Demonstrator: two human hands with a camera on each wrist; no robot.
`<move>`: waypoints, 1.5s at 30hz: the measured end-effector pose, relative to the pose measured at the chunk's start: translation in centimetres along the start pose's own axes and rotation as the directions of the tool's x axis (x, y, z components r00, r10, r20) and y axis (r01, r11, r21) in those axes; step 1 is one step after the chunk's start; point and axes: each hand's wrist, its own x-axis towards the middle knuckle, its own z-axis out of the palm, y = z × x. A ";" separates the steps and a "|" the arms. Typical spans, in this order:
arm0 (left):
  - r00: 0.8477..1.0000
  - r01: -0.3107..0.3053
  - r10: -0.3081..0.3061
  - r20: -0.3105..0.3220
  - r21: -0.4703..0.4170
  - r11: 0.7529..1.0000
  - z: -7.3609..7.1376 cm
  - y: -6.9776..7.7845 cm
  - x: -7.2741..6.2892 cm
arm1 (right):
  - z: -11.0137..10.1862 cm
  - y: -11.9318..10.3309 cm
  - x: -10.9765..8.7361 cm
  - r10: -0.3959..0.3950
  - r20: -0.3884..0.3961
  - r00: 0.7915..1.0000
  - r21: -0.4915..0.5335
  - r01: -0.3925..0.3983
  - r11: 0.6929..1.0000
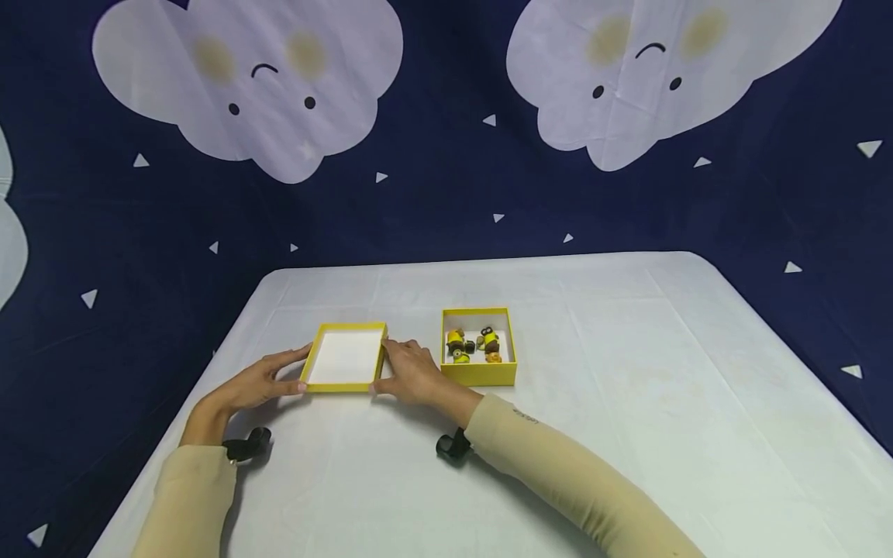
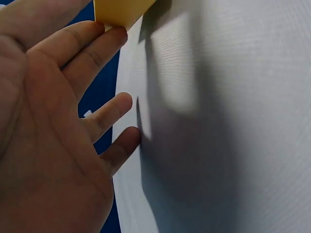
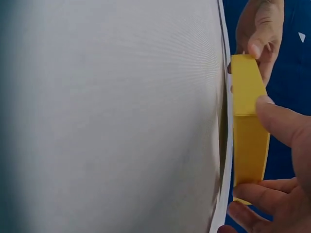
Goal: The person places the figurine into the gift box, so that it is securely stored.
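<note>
A shallow yellow box lid (image 1: 343,357), white inside and facing up, is between my two hands in the head view. My left hand (image 1: 254,384) grips its left side, with the thumb at the near corner; the left wrist view shows two fingertips touching the lid (image 2: 121,10) and the other fingers spread. On the opposite side, my right hand (image 1: 413,373) holds the lid between thumb and fingers. In the right wrist view the lid (image 3: 250,141) seems slightly raised off the cloth. Right of it stands a yellow box (image 1: 478,375) with several small yellow-and-brown figurines (image 1: 491,341) inside.
A white cloth covers the table (image 1: 628,434). Behind it hangs a dark blue curtain (image 1: 446,209) with clouds and small triangles. The box stands just beyond my right hand and forearm. Black wrist devices (image 1: 249,445) sit at both cuffs.
</note>
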 end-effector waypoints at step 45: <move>0.871 -0.393 0.355 -0.340 -0.048 0.918 3.0 8.7 1.5 | -8.9 3.8 -5.1 -0.081 -0.200 0.976 0.344 0.147 0.927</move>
